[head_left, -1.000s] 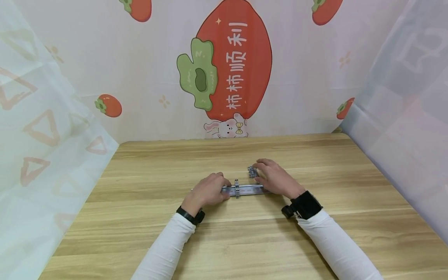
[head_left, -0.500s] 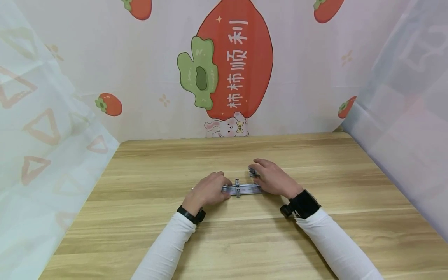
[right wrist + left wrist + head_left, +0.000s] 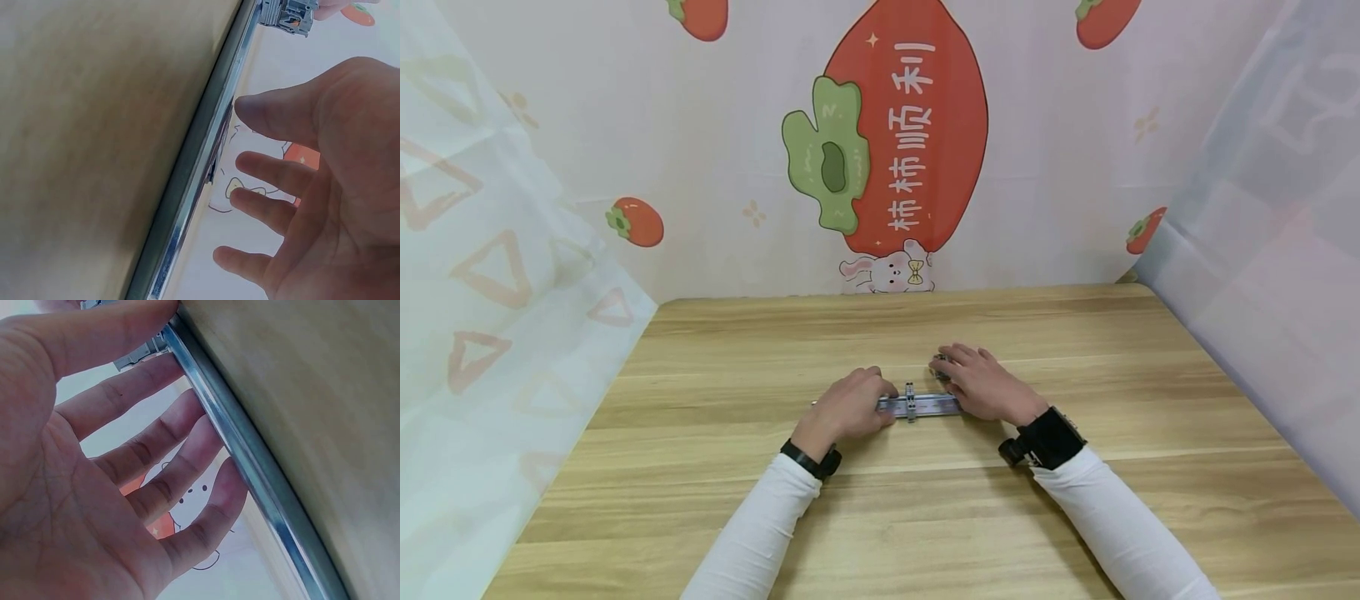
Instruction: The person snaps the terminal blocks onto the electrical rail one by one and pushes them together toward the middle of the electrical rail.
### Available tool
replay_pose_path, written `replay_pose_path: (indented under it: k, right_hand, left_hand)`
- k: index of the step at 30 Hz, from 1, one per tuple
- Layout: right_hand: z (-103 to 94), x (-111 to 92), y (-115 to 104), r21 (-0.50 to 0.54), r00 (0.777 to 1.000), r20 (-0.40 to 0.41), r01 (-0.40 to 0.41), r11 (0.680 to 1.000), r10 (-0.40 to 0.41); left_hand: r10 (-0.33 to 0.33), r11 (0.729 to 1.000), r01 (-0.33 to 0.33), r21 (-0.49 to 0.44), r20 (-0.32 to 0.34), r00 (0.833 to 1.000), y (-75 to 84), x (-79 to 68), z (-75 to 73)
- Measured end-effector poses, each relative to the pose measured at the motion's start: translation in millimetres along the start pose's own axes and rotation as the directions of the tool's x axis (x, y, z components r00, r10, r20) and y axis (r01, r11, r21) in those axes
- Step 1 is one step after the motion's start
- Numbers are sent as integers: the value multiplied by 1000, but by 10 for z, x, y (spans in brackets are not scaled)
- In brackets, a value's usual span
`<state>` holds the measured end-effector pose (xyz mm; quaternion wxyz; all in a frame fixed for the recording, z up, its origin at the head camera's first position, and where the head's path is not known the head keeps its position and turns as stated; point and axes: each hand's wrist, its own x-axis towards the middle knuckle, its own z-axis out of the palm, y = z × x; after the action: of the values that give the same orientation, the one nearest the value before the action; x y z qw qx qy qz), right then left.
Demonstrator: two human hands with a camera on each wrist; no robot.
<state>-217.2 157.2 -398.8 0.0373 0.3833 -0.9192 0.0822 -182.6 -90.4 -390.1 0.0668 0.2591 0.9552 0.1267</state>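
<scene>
A silvery DIN rail (image 3: 936, 405) lies crosswise on the table. My left hand (image 3: 847, 406) holds its left part, with the thumb on the near side and the fingertips along the far edge in the left wrist view. A grey terminal block (image 3: 911, 403) sits across the rail just right of that hand; the right wrist view shows the terminal block (image 3: 287, 14) at the top. My right hand (image 3: 988, 387) hovers over the rail's right end, fingers spread and relaxed. Its fingertips reach a small grey group of parts (image 3: 938, 369) behind the rail, partly covered by them.
The wood-grain table (image 3: 880, 517) extends around the rail. A white cloth backdrop (image 3: 715, 125) with persimmon prints rises behind the table's far edge, and pale cloth sides (image 3: 1285, 275) hang at left and right.
My right hand's fingers have moved forward and down over the small grey parts, which were more exposed before. The left hand keeps its hold on the rail.
</scene>
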Motion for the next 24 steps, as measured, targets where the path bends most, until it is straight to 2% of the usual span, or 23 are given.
replay_pose_path:
  k: [16,24]
  right_hand:
    - [11,-11,-14,15,994,89,-68,998,66]
    - [27,8,-5,50,992,70,-110,993,107]
  left_hand:
    - [4,1000,-4,-6,2,1000,5,3,1]
    - [-9,1000,9,-13,5,1000,14,4,0]
